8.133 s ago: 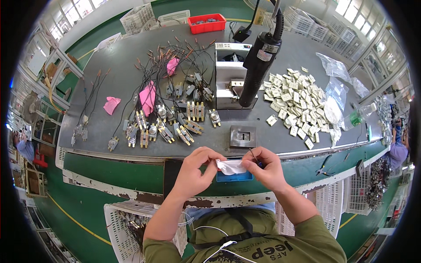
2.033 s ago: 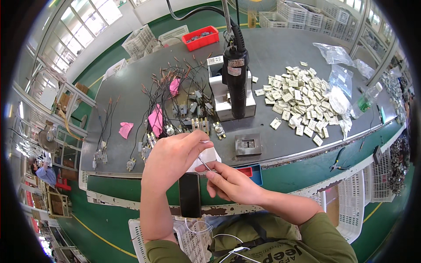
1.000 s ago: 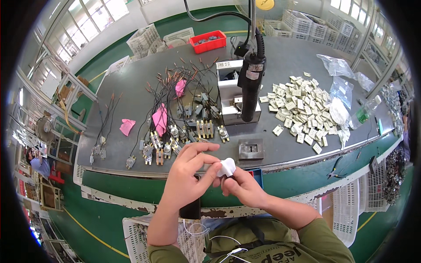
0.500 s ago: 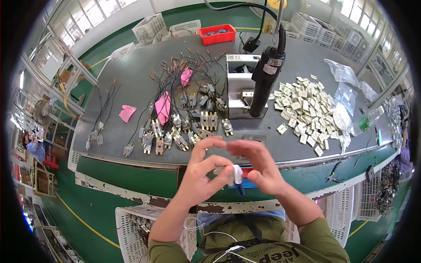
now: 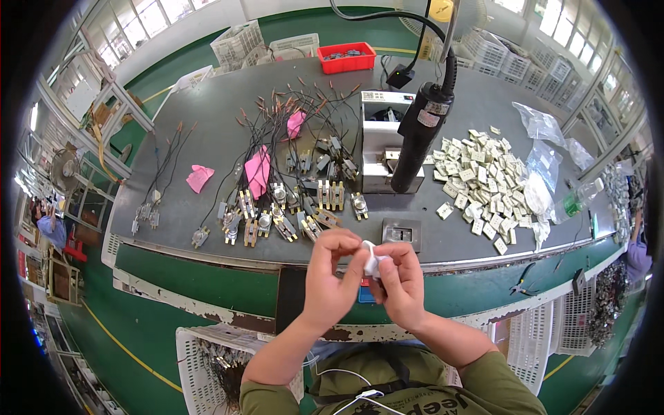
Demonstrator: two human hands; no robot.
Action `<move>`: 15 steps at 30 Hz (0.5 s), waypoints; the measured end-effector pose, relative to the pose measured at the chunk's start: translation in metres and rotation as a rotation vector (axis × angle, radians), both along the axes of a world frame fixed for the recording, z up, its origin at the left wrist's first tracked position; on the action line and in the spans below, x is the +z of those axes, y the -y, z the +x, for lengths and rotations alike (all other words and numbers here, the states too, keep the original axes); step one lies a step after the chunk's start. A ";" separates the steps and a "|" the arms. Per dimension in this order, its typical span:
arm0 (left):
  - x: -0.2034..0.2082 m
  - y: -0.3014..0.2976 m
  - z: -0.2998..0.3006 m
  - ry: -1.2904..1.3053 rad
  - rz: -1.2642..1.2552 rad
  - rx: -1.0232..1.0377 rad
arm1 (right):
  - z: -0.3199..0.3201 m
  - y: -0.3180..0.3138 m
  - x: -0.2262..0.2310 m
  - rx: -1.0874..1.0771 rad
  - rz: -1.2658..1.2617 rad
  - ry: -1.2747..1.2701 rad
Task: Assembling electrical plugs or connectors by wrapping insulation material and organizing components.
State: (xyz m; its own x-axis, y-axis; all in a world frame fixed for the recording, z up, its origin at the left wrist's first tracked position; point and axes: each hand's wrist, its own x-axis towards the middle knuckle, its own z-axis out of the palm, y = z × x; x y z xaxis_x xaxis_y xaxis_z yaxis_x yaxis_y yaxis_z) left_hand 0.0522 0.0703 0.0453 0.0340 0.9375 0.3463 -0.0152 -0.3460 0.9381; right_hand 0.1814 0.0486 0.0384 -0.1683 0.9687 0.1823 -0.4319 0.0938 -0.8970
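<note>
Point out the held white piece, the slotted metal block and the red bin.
Held white piece point(image 5: 371, 264): head view, exposed middle.
Slotted metal block point(image 5: 402, 236): head view, top face.
Red bin point(image 5: 349, 66): head view, front wall.

1. Green floor lies around the grey table.
2. A yellow floor line runs beyond its near left corner.
3. Beyond its far left corner, a white wall holds bright windows.

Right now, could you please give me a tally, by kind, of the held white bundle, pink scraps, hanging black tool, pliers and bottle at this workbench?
White bundle: 1
Pink scraps: 3
Hanging black tool: 1
Pair of pliers: 1
Bottle: 1
Total: 7
</note>
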 end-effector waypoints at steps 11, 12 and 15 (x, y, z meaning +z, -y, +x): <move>0.021 0.027 -0.006 -0.768 0.554 -0.079 | 0.023 -0.017 0.008 0.054 -0.344 -0.131; 0.011 0.029 -0.013 -0.555 0.409 -0.084 | 0.028 -0.016 0.009 0.144 -0.385 -0.175; -0.008 0.030 -0.017 -0.129 0.001 -0.132 | 0.035 -0.011 0.006 0.347 -0.463 -0.156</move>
State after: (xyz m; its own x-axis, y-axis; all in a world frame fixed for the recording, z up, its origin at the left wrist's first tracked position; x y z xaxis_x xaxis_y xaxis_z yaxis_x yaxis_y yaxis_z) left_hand 0.0355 0.0406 0.0370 0.2013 0.9217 0.3316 0.0598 -0.3494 0.9351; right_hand 0.2163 0.0592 0.0442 -0.4943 0.8464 -0.1980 -0.4969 -0.4620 -0.7346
